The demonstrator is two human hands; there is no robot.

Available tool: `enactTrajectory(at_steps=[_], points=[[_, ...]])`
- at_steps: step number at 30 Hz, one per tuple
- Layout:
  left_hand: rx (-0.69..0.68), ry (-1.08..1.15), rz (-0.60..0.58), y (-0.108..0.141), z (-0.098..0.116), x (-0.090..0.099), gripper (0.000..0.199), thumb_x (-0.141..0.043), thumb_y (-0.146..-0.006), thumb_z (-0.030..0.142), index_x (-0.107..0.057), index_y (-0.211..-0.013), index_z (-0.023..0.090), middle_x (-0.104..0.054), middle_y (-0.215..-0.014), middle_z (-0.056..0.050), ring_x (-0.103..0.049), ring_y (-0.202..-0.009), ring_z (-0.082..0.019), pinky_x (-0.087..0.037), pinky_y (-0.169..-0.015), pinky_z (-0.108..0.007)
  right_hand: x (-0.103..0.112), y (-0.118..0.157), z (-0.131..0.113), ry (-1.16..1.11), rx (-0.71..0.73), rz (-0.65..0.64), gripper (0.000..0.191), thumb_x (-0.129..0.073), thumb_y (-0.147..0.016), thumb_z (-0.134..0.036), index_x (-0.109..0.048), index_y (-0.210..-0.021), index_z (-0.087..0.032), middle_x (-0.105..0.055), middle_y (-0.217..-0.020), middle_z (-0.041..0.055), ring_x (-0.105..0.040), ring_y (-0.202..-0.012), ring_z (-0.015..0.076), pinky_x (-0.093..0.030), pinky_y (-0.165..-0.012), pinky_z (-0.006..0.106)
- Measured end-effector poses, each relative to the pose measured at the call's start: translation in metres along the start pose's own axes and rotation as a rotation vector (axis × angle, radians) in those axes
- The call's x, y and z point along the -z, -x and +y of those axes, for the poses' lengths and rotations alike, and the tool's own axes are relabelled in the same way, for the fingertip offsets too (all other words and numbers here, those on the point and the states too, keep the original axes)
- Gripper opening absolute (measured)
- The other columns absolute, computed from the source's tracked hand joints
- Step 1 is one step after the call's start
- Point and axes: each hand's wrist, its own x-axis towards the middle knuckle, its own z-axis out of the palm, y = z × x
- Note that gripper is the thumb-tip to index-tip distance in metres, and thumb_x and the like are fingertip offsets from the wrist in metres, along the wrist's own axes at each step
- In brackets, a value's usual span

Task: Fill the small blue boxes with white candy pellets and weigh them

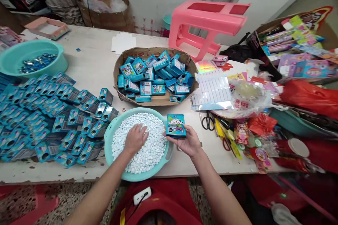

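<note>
My right hand (190, 142) holds a small blue candy box (176, 126), its printed face up, beside the basin's right rim. The printing on it reads upside down from here. My left hand (135, 138) lies on the heap of small white candies (150, 154), fingers somewhat apart and fingertips partly hidden among them. These candies fill a turquoise basin (108, 147) at the front of the table. Beyond it, a cut-down cardboard tray (169, 101) carries many similar blue boxes (158, 89).
Rows of blue boxes with round holes (50, 119) stand at left, behind them a basin (59, 58) of shiny blue pieces. A pink stool (182, 17) lies tipped at the back. Sticker sheets (212, 89), scissors (208, 122) and wrapped goods crowd the right side.
</note>
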Motion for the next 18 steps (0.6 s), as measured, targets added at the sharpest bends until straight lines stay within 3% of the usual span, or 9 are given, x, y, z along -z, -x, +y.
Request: enactTrajectory(at_steps=[5, 9, 11, 15, 18], points=[[0.086, -0.034, 0.034, -0.021, -0.005, -0.006, 0.031, -0.046, -0.086, 0.037, -0.067, -0.099, 0.018, -0.061, -0.101, -0.016, -0.052, -0.096, -0.029, -0.038, -0.086, -0.04, 0.037, 0.039, 0.009, -0.078, 0.01, 0.182, 0.027, -0.058, -0.075, -0.02, -0.06, -0.102, -0.014, -0.07, -0.103, 0.0091, -0.066, -0.1, 0.0251, -0.05, -0.093, 0.045], [0.266, 0.021, 0.08, -0.025, -0.004, -0.007, 0.029, -0.049, -0.083, 0.038, -0.068, -0.095, 0.019, -0.061, -0.097, -0.013, -0.054, -0.091, -0.027, -0.038, -0.076, -0.032, 0.074, 0.078, 0.048, -0.035, -0.103, 0.38, 0.025, -0.065, -0.072, -0.018, -0.059, -0.096, -0.015, -0.072, -0.087, 0.0065, -0.07, -0.08, 0.0213, -0.058, -0.076, 0.038], [0.372, 0.111, 0.083, -0.026, -0.005, -0.006, 0.025, -0.052, -0.08, 0.036, -0.068, -0.092, 0.021, -0.062, -0.094, -0.01, -0.055, -0.088, -0.025, -0.038, -0.072, -0.029, 0.088, 0.091, 0.072, 0.016, -0.175, 0.471, 0.036, -0.069, -0.071, -0.02, -0.056, -0.105, -0.014, -0.072, -0.08, 0.0058, -0.07, -0.07, 0.0191, -0.06, -0.063, 0.031], [0.659, 0.498, 0.09, -0.03, -0.007, 0.002, 0.022, -0.063, -0.069, 0.039, -0.066, -0.078, 0.02, -0.063, -0.078, -0.005, -0.056, -0.081, -0.023, -0.039, -0.071, -0.028, 0.101, 0.095, 0.103, 0.061, -0.155, 0.617, 0.086, -0.076, -0.068, -0.024, -0.026, -0.137, -0.028, -0.07, -0.091, 0.0023, -0.07, -0.065, 0.0173, -0.059, -0.054, 0.029], [0.869, 1.021, 0.112, -0.031, -0.004, 0.01, 0.027, -0.069, -0.061, 0.038, -0.063, -0.077, 0.017, -0.063, -0.074, -0.003, -0.057, -0.075, -0.019, -0.043, -0.068, -0.027, 0.104, 0.092, 0.108, 0.074, -0.091, 0.605, 0.093, -0.078, -0.067, -0.033, -0.021, -0.14, -0.032, -0.069, -0.097, 0.0023, -0.07, -0.067, 0.017, -0.059, -0.056, 0.028]])
